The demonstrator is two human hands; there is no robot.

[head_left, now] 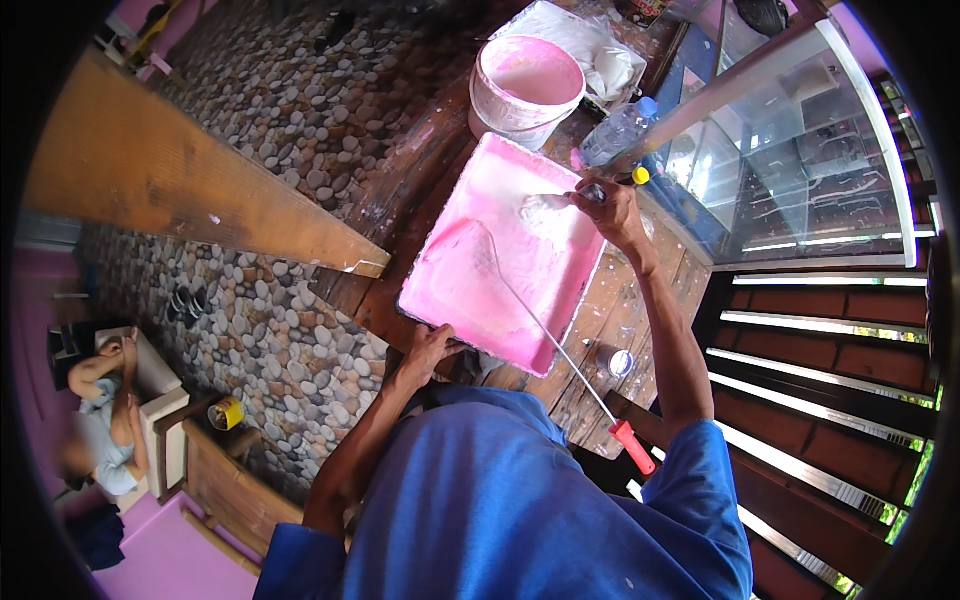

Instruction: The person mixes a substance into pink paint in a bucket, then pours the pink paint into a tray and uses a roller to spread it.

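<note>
A paint tray coated in pink and white paint lies on the wooden boards in front of me. My right hand is closed around a paintbrush, whose bristles touch the whitish paint in the tray's upper right part. At the tray's near left corner, my left hand grips the edge; its fingertips are partly hidden. A paint roller rests across the tray, its thin wire leading over the near right rim to a red handle. The roller's head blends into the pink paint.
Beyond the tray stand a pink-stained bucket and a plastic bottle. A small open can sits right of the tray. A glass cabinet flanks the right side, a wooden beam the left. A person sits far left.
</note>
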